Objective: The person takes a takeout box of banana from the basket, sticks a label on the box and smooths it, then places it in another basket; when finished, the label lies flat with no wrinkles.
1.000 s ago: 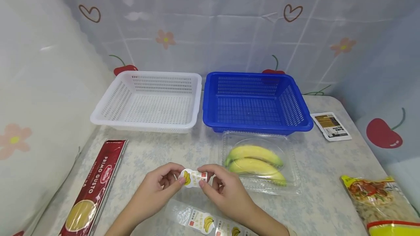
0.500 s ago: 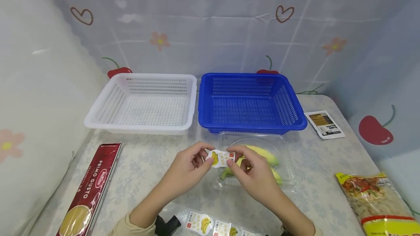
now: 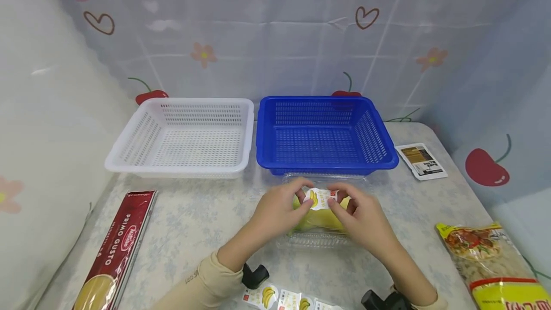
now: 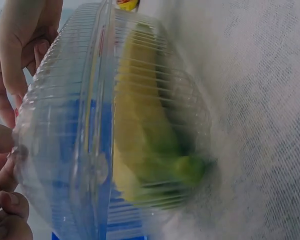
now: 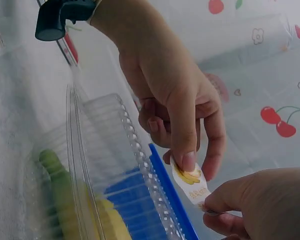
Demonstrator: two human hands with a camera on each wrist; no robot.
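Note:
A white banana sticker (image 3: pixel 321 199) is stretched between both hands, over a lidded clear plastic box (image 3: pixel 316 239). My left hand (image 3: pixel 277 208) pinches its left end by the banana picture, thumb on top. At the end with the red mark, my right hand (image 3: pixel 360 214) pinches it the same way. Inside the box lie yellow bananas (image 4: pixel 140 105) with green tips, partly hidden by the hands in the head view. In the right wrist view the sticker (image 5: pixel 190 185) hangs just above the lid, held at both ends.
Behind the box stands a blue basket (image 3: pixel 327 164), with a white basket (image 3: pixel 181 169) on its left. A red spaghetti pack (image 3: pixel 116 248) lies at left. On the right are a small white packet (image 3: pixel 422 160) and a noodle bag (image 3: pixel 490 262). A sticker strip (image 3: pixel 288 299) lies in front.
Both hands have moved forward and to the right with the sticker, from the table in front of the bananas to over the box. The head view has shifted slightly.

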